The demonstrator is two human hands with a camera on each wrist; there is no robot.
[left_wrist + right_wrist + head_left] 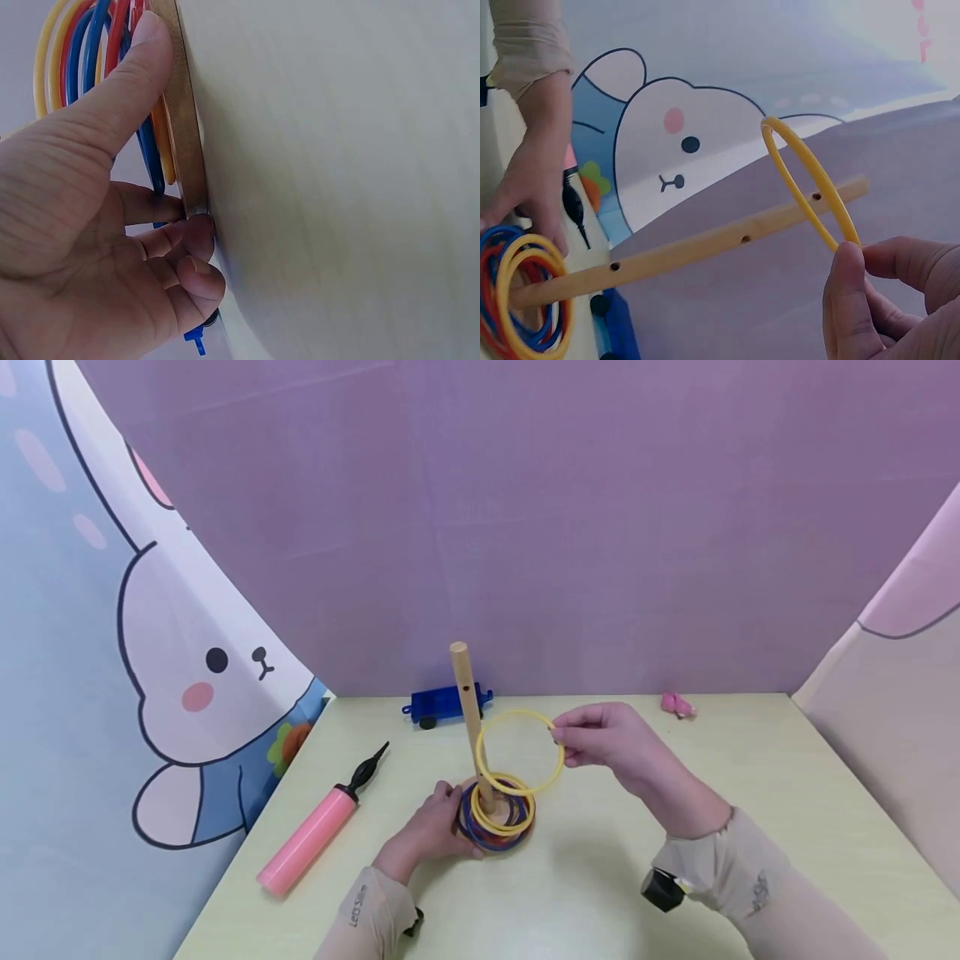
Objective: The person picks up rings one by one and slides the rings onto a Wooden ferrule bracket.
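Observation:
My right hand (pixel 611 743) pinches a yellow ring (pixel 522 713) between thumb and fingers at its right side. In the head view the ring's left edge crosses in front of a tall wooden post (pixel 468 693); in the right wrist view it overlaps the post's upper end. Around the foot of the post lie several yellow, blue and red rings (pixel 536 247), stacked loosely. The left hand (pixel 433 827) grips the round wooden base (pixel 185 112) by its edge, thumb on the upper side and fingertips at the rim.
A pink hand pump (pixel 307 842) with a black nozzle lies on the left of the table (pixel 720 793). Behind the post stands a blue toy wagon (pixel 437 703). A small pink toy (pixel 677 705) is at the back right, by the purple backdrop (pixel 570 527).

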